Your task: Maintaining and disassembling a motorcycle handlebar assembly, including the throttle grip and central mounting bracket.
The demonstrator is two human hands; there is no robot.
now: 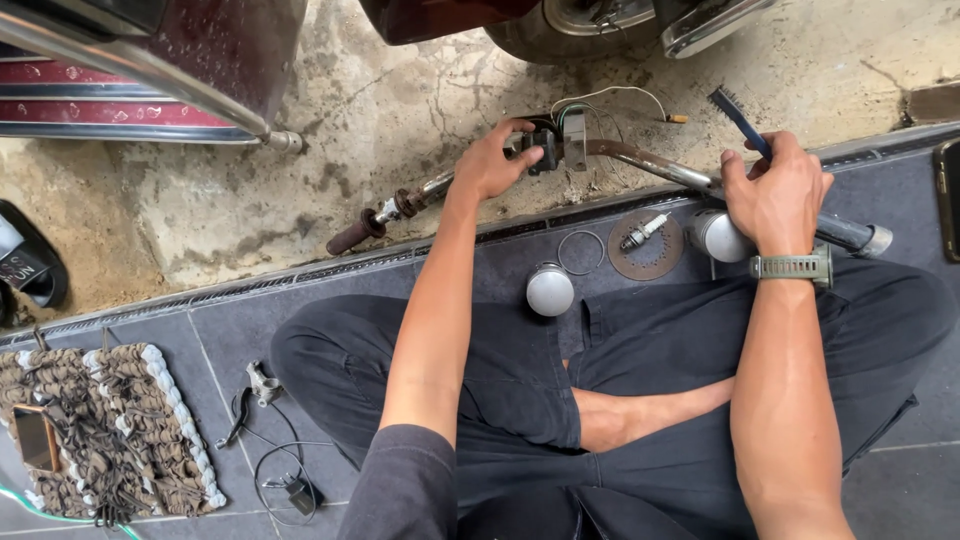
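Observation:
A chrome motorcycle handlebar (pixel 640 160) lies across the floor in front of my crossed legs. My left hand (pixel 490 165) grips it near the black switch housing (pixel 545 145), from which thin wires (pixel 610 95) stick up. My right hand (pixel 775 190) is closed on a blue-handled brush (pixel 735 115) and rests over the bar's right part. The bar's left end (pixel 350 238) carries a dark rusty grip stub; its right end (pixel 870 240) is an open tube.
Two round chrome caps (pixel 550 290) (pixel 720 238), a wire ring (pixel 580 250), a rusty disc (pixel 645 250) with a spark plug on it lie by my knees. A lever and cable (pixel 265 385), a woven mat (pixel 110 430), a sandal (pixel 30 265) and motorcycle parts (pixel 150 60) surround me.

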